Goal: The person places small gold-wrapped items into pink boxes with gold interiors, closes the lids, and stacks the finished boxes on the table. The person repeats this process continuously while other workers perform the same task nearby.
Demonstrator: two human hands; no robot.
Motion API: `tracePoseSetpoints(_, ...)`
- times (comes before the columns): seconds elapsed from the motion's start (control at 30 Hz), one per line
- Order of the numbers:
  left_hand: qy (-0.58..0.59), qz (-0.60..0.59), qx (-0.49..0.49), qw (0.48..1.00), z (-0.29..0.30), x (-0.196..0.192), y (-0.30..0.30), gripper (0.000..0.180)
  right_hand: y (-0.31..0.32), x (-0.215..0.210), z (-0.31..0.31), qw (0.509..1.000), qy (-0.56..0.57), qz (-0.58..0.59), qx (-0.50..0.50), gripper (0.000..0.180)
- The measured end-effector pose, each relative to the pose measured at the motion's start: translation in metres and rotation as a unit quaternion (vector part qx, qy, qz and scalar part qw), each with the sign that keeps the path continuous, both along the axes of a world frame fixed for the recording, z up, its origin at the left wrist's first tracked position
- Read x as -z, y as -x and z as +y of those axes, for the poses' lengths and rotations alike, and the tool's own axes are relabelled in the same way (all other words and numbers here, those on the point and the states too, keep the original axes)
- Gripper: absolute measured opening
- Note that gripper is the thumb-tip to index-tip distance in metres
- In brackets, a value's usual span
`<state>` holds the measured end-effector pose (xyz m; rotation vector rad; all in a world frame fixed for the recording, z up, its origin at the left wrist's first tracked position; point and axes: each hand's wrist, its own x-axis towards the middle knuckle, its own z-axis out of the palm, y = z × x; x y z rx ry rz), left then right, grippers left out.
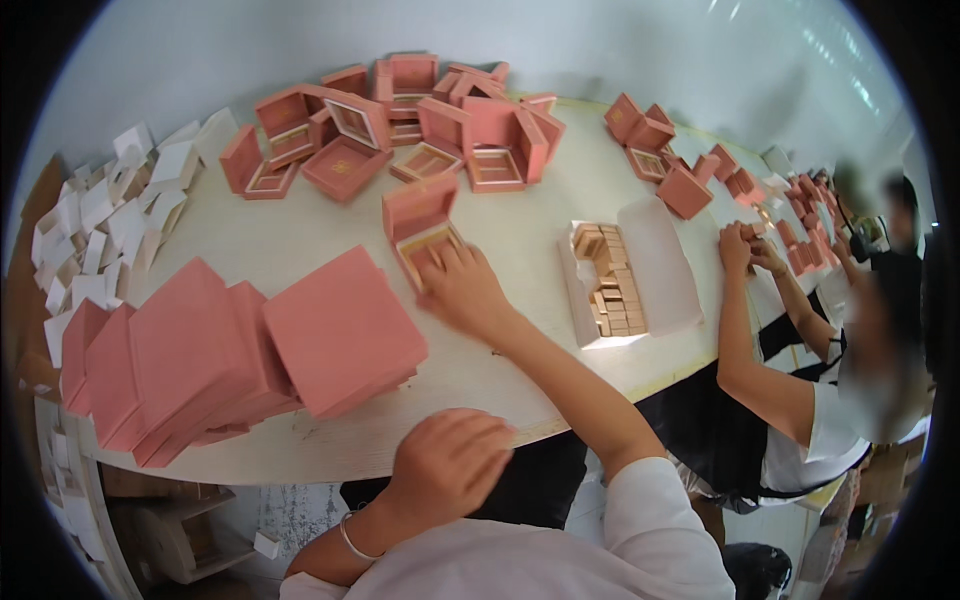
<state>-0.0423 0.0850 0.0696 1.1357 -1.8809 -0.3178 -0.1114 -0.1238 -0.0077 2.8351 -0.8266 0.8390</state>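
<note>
My right hand (462, 290) reaches across the table to an open pink hinged box (425, 205). Its fingers bend into the box's gold-rimmed inner frame and grip the near edge; the fingertips are partly hidden. Closer to me, my left hand (450, 465) is raised at the table's front edge, a bangle on its wrist. Its fingers are curled together and slightly blurred, and anything inside them is hidden. Left of the open box lie stacks of flat pink pieces (345, 330), the nearest stack beside my right hand.
More open pink boxes (345, 165) crowd the back against the wall. White folded cartons (125, 215) heap at the far left. Right of my arm stands an open white box (665, 265) of small tan blocks (610, 285). A co-worker's hands (745, 248) handle something among pink boxes at the right.
</note>
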Motion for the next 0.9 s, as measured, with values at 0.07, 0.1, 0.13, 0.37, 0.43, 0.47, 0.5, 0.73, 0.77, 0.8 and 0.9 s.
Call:
tracePoseSetpoints(0.07, -0.04, 0.029, -0.036, 0.998, 0.001, 0.026, 0.0, 0.031, 0.036, -0.011, 0.051, 0.999, -0.037, -0.022, 0.005, 0.04)
tracePoseSetpoints(0.1, -0.057, 0.039, -0.057, 0.996, 0.003, 0.038, 0.0, 0.036, 0.055, -0.011, 0.074, 0.999, -0.047, -0.009, 0.015, 0.039)
tracePoseSetpoints(0.13, -0.075, 0.049, -0.078, 0.993, 0.004, 0.045, 0.001, 0.04, 0.072, -0.011, 0.094, 0.998, -0.058, 0.004, 0.023, 0.039)
tracePoseSetpoints(0.37, -0.181, -0.115, -0.161, 0.963, -0.032, 0.047, 0.01, 0.102, 0.152, -0.06, 0.068, 0.988, 0.036, -0.118, 0.096, 0.023)
tracePoseSetpoints(0.43, -0.205, -0.142, -0.168, 0.954, -0.043, 0.055, 0.012, 0.103, 0.154, -0.085, 0.014, 0.976, 0.034, -0.104, 0.191, 0.02)
tracePoseSetpoints(0.47, -0.194, -0.15, -0.175, 0.954, -0.047, 0.06, 0.016, 0.102, 0.16, -0.086, -0.012, 0.974, 0.018, -0.054, 0.218, 0.02)
tracePoseSetpoints(0.5, -0.183, -0.158, -0.183, 0.953, -0.05, 0.063, 0.019, 0.101, 0.167, -0.08, -0.034, 0.97, 0.003, -0.004, 0.245, 0.021)
tracePoseSetpoints(0.73, -0.211, -0.11, -0.145, 0.96, -0.04, 0.066, 0.011, 0.087, 0.169, -0.065, -0.061, 0.956, -0.028, 0.178, 0.232, 0.021)
tracePoseSetpoints(0.77, -0.214, -0.12, -0.146, 0.958, -0.036, 0.064, 0.012, 0.087, 0.169, -0.064, -0.057, 0.964, -0.017, 0.155, 0.217, 0.022)
tracePoseSetpoints(0.8, -0.216, -0.131, -0.145, 0.957, -0.032, 0.062, 0.015, 0.087, 0.17, -0.062, -0.055, 0.97, -0.007, 0.132, 0.203, 0.022)
tracePoseSetpoints(0.9, -0.199, -0.145, -0.147, 0.958, -0.028, 0.064, 0.02, 0.085, 0.171, -0.057, -0.056, 0.985, -0.023, 0.098, 0.139, 0.024)
